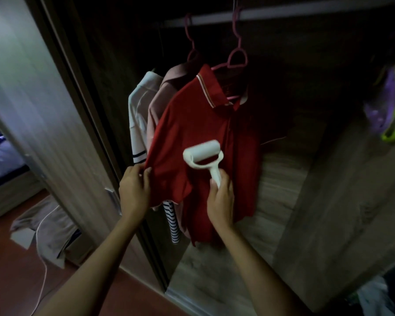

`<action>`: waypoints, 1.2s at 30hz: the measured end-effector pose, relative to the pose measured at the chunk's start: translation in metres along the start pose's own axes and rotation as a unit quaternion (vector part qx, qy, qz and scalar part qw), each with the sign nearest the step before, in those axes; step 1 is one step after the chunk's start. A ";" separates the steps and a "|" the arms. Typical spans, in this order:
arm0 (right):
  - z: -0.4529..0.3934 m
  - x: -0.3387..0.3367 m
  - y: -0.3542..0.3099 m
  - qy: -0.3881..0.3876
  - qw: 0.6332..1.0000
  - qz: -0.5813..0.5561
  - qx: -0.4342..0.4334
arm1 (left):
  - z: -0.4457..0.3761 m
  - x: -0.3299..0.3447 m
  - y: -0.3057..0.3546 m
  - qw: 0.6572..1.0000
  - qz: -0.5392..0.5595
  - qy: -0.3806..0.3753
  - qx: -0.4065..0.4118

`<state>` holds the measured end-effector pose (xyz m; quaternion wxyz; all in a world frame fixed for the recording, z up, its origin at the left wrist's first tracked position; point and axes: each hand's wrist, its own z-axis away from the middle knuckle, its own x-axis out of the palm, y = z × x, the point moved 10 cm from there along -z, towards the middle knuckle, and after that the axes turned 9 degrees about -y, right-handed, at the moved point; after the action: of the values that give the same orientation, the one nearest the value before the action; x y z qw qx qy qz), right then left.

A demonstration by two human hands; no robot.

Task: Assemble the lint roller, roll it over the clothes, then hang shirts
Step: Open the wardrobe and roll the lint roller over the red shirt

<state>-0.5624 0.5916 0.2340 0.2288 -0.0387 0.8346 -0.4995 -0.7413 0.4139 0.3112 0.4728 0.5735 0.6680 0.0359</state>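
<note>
above the right grip (220, 197), clenched round its handle, lint roller (202, 153) touches red shirt (192, 124).

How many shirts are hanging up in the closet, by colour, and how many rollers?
Red shirt: 1
Pink shirt: 1
White shirt: 1
Lint roller: 1
Total: 4
A striped piece shows low down behind the red one; I cannot tell if it is another shirt.
</note>
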 end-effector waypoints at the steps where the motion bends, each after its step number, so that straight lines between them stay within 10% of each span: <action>1: -0.009 -0.009 -0.013 0.022 1.000 -0.010 -0.015 | 0.000 0.001 0.000 1.000 0.000 -0.001 0.001; 24: 0.057 -0.040 0.051 -0.004 0.992 0.102 0.070 | 0.019 0.021 0.013 0.997 0.062 -0.030 0.022; 36: 0.172 -0.047 -0.001 0.128 0.971 0.187 0.075 | 0.068 0.028 0.049 0.962 0.011 -0.152 0.228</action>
<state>-0.4481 0.4644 0.1832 0.2111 0.1996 0.8095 -0.5102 -0.6569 0.4192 0.2863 0.4252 0.6724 0.5720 -0.1998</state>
